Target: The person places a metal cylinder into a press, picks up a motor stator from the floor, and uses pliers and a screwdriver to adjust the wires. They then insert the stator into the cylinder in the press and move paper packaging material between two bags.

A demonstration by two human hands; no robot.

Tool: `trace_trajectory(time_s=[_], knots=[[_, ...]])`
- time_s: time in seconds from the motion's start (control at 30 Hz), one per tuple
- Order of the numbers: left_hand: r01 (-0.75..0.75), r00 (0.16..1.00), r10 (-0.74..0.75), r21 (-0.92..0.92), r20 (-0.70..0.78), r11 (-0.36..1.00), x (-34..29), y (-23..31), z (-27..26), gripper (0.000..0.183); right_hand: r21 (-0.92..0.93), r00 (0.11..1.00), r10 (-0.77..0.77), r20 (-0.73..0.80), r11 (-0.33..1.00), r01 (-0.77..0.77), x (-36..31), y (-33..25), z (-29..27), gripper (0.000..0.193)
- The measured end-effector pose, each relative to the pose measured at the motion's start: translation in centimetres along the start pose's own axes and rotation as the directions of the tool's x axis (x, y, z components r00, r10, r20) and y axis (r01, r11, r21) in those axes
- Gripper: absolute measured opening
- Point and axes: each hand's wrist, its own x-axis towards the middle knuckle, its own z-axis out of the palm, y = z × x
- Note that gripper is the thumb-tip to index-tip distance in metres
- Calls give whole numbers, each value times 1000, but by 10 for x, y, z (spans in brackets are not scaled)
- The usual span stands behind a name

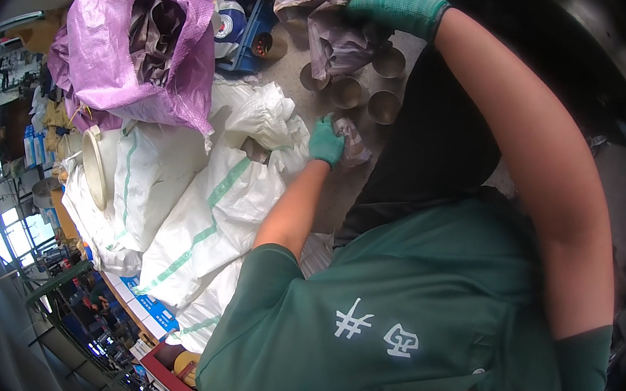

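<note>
My right hand [399, 2], in a green knit glove, grips a large crumpled sheet of brownish-grey paper [334, 42] at the top of the view. The paper hangs over several round metal cups [346, 93] that stand on a grey surface. Lower and to the left, my left hand [327, 144], gloved the same way, is closed on a smaller crumpled piece of paper [353, 143] beside the cups. Its fingertips are partly hidden.
White woven sacks with green stripes [200, 224] lie along my left. An open purple sack [108, 60] holds crumpled dark paper. Behind it stands a blue crate [246, 48]. A dark, curved machine-like surface [539, 7] is at the upper right.
</note>
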Motion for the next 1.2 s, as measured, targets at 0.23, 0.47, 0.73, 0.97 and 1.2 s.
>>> trace_trajectory(time_s=[0.23, 0.47, 0.73, 0.97, 1.2], knots=[[-384, 922, 267, 587, 279, 712, -47, 34, 12, 83, -1, 1000, 24, 14, 1000, -24, 2, 5, -3, 39], [103, 918, -152, -151, -367, 983, 24, -20, 24, 50, 77, 999, 17, 40, 997, -20, 6, 3, 7, 37], [105, 833, -318, -434, -453, 895, 71, -61, -66, 24, 282, 997, -4, 80, 959, -19, 6, -6, 12, 35], [-174, 949, -221, -959, -224, 222, 68, 39, -138, 29, 489, 990, -25, 141, 871, -48, 4, -1, 6, 34], [-619, 777, 481, -627, -405, 473, 64, 124, -197, 36, 444, 844, -99, 527, 879, -175, -9, -11, 7, 35]])
